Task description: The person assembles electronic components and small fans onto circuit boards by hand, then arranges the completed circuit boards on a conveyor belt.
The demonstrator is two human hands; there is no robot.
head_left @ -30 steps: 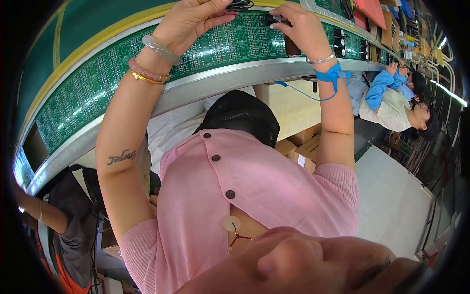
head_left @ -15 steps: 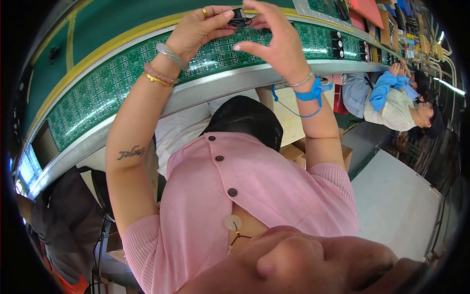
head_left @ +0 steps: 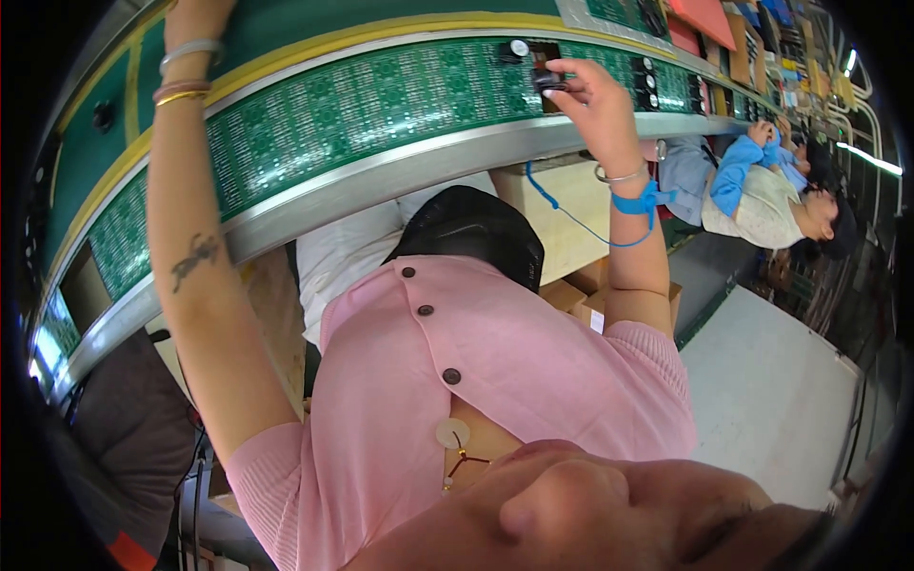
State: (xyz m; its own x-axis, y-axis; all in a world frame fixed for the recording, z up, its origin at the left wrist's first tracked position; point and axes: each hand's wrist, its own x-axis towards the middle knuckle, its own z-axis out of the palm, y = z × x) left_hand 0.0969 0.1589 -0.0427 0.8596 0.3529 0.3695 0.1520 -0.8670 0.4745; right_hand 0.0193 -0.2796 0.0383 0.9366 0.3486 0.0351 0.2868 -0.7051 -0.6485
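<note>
My right hand (head_left: 602, 107) is over the strip of green circuit boards (head_left: 381, 119). Its thumb and fingers pinch a small black part with what looks like a coiled black cable (head_left: 547, 82). Just left of those fingertips, a black piece with a white round top (head_left: 517, 50) sits on the boards. My left hand (head_left: 196, 21) reaches past the yellow strip to the far left. The upper edge of the picture cuts off its fingers, so anything in them is hidden. A blue strap (head_left: 640, 200) with a cord circles my right wrist.
A metal rail (head_left: 381, 169) runs along the near side of the boards. More black-and-white round parts (head_left: 647, 84) stand on the boards to the right. Beyond them, a co-worker in blue sleeves (head_left: 738, 190) sits at the line. A red bin (head_left: 703, 21) lies farther back.
My left hand has let go of the black cabled part and swung far left. My right hand, open before, has moved slightly right and down and now pinches a black cabled part.
</note>
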